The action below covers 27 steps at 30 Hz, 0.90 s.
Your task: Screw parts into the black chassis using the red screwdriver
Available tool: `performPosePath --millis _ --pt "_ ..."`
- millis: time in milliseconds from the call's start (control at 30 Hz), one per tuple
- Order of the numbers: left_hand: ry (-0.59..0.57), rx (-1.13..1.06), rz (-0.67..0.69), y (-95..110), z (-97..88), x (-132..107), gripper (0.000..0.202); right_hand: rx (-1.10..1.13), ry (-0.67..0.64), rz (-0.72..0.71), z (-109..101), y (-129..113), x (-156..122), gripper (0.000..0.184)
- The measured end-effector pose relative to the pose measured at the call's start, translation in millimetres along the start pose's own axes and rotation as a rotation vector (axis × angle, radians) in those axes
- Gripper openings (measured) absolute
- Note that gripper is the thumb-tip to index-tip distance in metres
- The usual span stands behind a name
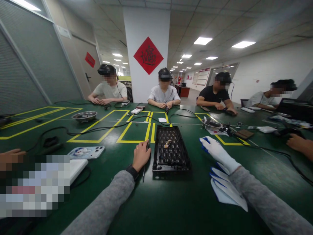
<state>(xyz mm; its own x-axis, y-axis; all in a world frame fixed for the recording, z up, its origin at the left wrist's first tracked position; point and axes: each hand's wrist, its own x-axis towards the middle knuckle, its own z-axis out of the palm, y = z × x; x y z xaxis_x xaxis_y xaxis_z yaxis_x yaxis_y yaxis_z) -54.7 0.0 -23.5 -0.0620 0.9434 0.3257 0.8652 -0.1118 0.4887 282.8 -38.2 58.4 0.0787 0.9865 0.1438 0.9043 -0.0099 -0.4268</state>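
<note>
My left hand [141, 155] is bare, with a dark watch at the wrist, and rests on the green table just left of a black tray-like case [158, 168]. Its fingers are closed round a slim screwdriver [143, 173], whose thin shaft points back toward me. Inside the case is a dark patterned panel, and a small gold-and-white piece [167, 143] lies on it. My right hand [217, 150], in a white glove with blue fingertips, is to the right of the case with fingers curled in; their inner side is hidden. A second glove [227, 187] lies flat below that wrist.
A phone [86, 152] and a white box [78, 168] lie at left. Metal bowls [84, 116] [211, 124] stand farther back on both sides. Black cables [105, 128] cross the table over yellow tape outlines. Several people sit opposite; other hands [300, 143] show at both edges.
</note>
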Motion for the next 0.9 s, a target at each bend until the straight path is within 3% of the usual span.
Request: performPosePath --millis 100,233,300,400,500,533,600,733,800,900 --pt "0.015 -0.024 -0.010 -1.5 1.8 2.1 0.045 -0.213 -0.048 0.097 5.9 32.6 -37.1 0.043" --pt "0.047 -0.083 -0.016 -2.6 1.3 7.4 0.037 -0.357 -0.143 -0.099 36.8 64.6 -91.8 0.039" --pt "0.052 -0.098 -0.013 -2.7 0.0 9.9 0.032 -0.400 -0.158 -0.167 44.7 71.8 -109.0 0.044" --pt "0.064 -0.096 -0.022 -2.2 -1.9 10.8 0.031 -0.425 -0.186 -0.212 39.8 65.0 -113.3 0.042" --pt "0.095 -0.075 -0.050 -2.2 -2.9 8.4 0.040 -0.452 -0.258 -0.177 21.3 41.8 -94.3 0.042" --pt "0.104 -0.067 -0.064 -2.7 -3.0 7.5 0.043 -0.451 -0.321 -0.127 14.1 32.5 -84.1 0.046" --pt "0.108 -0.058 -0.090 -4.1 -2.8 6.4 0.045 -0.361 -0.357 -0.160 1.4 13.0 -58.6 0.056" --pt "0.067 -0.081 -0.118 -6.9 -2.0 7.9 0.039 0.039 -0.064 -0.173 0.6 -24.9 3.0 0.050" --pt "0.046 -0.109 -0.133 -7.5 -2.0 9.5 0.039 0.254 0.114 -0.137 17.0 -37.7 29.3 0.043" --pt "0.033 -0.164 -0.153 -8.1 -2.8 11.0 0.040 0.373 0.224 -0.090 52.7 -41.7 50.5 0.045"
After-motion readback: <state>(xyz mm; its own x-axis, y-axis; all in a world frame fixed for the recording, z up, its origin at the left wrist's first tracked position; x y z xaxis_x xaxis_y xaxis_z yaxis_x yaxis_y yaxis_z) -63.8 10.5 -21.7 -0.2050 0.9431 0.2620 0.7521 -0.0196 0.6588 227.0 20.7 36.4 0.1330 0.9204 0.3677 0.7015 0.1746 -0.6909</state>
